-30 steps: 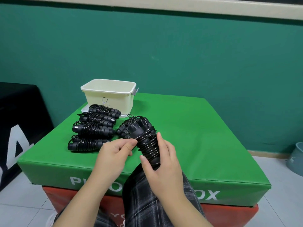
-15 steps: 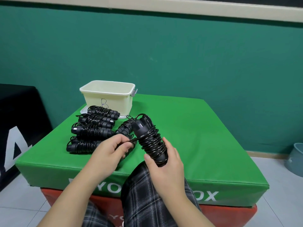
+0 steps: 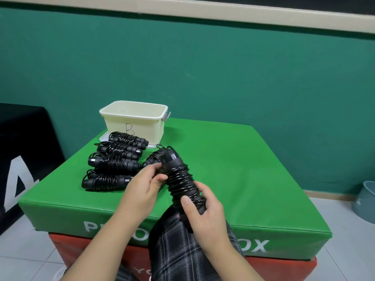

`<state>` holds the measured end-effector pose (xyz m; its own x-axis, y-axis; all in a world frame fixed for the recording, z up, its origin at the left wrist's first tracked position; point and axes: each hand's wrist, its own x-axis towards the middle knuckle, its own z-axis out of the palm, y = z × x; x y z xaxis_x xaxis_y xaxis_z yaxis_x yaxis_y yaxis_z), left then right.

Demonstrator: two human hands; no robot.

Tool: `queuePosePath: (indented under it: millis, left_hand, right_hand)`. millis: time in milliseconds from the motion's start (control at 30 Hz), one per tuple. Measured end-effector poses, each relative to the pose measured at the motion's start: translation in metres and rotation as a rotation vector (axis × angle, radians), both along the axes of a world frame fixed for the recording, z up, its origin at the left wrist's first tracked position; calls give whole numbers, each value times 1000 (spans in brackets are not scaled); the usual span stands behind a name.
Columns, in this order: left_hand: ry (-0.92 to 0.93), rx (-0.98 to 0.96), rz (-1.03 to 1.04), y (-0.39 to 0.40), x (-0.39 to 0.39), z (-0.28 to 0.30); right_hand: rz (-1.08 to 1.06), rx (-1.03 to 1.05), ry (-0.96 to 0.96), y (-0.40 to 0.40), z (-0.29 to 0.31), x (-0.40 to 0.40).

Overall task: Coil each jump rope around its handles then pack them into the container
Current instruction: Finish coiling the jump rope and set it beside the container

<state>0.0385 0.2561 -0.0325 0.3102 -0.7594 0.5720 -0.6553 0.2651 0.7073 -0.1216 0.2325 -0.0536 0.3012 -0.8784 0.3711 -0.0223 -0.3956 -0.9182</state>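
I hold a black jump rope [image 3: 181, 180], its cord wound tightly round the paired handles, tilted over the green box's near edge. My right hand [image 3: 205, 211] grips the lower end of the bundle. My left hand [image 3: 145, 184] pinches the upper part near the handle caps. Several other coiled black ropes [image 3: 113, 161] lie in a row on the box to the left. One more coiled rope [image 3: 152, 159] lies just behind the held one. The cream container [image 3: 134, 118], marked with a letter B, stands open at the back left.
The green padded box [image 3: 243, 169] sits on a red box [image 3: 284, 268]. A black box [image 3: 22, 151] stands to the left, and a grey bin [image 3: 365, 201] on the tiled floor at right. My plaid-trousered knee [image 3: 182, 250] is below the hands.
My left hand has moved up from the loose cord end to the top of the bundle. The bundle has tilted slightly and shifted with my right hand.
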Motion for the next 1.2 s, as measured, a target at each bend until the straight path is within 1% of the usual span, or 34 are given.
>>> queuePosePath:
  millis: [67,133,200,233,300,367,433,467,533,633,700,867,967,1067,1133,1200]
  left_hand:
    - [100,40,-83,0,3,4]
    - [233,121,-163,3,3,7]
    - [317,149,-176,6,4,9]
    - [293,143,-131,7,5,9]
    - [134,140,24,9,5,12]
    - [21,113,159,12,1,14]
    - [-58,100,202,15,-5,20]
    - [-86,105,206,15,-7,23]
    - [-73,122,169,15,-9,25]
    - [-60,167,104,14,-11,22]
    - [-51,201,83,13,-9,16]
    - [236,272,-29,12,-4,13]
    - [459,218,-33,11,-2,14]
    - [588,165,-48,9,-7,15]
    - [724,142,-183,8,-14,15]
    - [783,155,-356,6,-17,14]
  right_hand:
    - [23,-24,12,-1,-4,1]
    - [47,-30,26,-4,-6,0]
    - [55,-32,55,-4,-5,0]
    - [32,-57,87,-2,-4,1]
    - [-135,-195,192,0,-4,4]
    - [-310,-429,249,1,-4,8]
    - [-360,-606,273,-1,-9,12]
    - [-356,-636,285,-1,-10,13]
    - [-356,-606,341,2,-8,14]
    - [-432,-581,561,4,-3,17]
    - [-451,-547,616,1,-3,18]
    - [-308,-394,462,-3,-6,12]
    - [-223,-303,325,-2,-2,8]
    - [-143,-186,187,-1,3,2]
    - [-88,-109,86,-3,4,-4]
    - [-2,-75,27,-6,4,-10]
